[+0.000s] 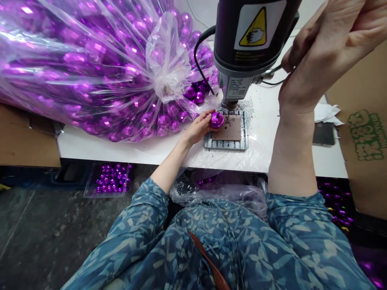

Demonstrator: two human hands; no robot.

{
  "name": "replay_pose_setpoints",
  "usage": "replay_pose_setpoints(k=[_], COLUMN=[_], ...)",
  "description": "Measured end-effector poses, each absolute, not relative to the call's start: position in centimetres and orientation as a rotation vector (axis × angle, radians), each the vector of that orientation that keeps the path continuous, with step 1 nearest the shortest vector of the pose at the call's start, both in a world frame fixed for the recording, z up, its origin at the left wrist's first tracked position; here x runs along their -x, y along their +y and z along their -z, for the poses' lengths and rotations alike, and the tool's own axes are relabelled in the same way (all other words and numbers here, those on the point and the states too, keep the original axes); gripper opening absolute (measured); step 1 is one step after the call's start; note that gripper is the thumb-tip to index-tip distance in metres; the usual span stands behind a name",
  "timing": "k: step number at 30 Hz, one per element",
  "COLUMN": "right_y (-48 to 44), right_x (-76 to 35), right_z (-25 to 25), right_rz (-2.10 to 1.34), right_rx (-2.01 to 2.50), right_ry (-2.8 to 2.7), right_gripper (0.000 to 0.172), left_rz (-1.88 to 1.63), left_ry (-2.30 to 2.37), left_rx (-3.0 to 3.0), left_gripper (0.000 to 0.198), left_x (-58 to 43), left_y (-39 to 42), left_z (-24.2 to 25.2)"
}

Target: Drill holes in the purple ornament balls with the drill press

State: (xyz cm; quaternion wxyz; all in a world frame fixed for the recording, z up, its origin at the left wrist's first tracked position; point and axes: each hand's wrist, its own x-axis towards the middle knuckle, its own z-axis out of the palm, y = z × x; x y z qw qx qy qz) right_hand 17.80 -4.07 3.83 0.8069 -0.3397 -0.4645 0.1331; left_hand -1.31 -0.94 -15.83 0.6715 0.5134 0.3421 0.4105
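Note:
Between the fingers of my left hand is a shiny purple faceted ball, held at the left edge of a brown board. That board lies on the slotted metal base of a bench drill press. A drill bit points down just right of the ball, apart from it. My right hand, raised on the right, is closed around the drill press lever; the grip end is hidden in my fingers. Dark shavings are scattered over the board and base.
A large clear bag of purple balls fills the left of the white table. Cardboard boxes stand on both sides. A phone-like dark slab and white tissue lie right. Below left is a bin of purple pieces.

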Motion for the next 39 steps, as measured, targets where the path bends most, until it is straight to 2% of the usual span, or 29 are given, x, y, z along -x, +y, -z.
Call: replay_pose_setpoints(k=[8,19,28,39], right_y=[-3.9,-3.4,-3.3,-3.2], right_x=[-18.0,-18.3,-18.3,-18.4], right_z=[-3.9,-3.2,-3.2,-2.9], right_rz=[-0.3,-0.288,-0.284,-0.282], right_rx=[0.745,0.668,0.682,0.627], right_ry=[-0.986,-1.004,-0.987,-0.986], right_gripper=[0.027,0.023,0.026,0.016], left_rz=[-0.947,-1.076,-1.051,-1.03], left_ry=[0.806,0.831,0.857,0.856], left_rx=[-1.164,-1.221,-1.167,-1.153], left_gripper=[0.049,0.031,0.035,0.042], left_x=[1.3,0.3,0.8,1.1], left_y=[-2.6,-2.8,-2.8,-3.5], left_z=[15.5,16.0,16.3,16.1])
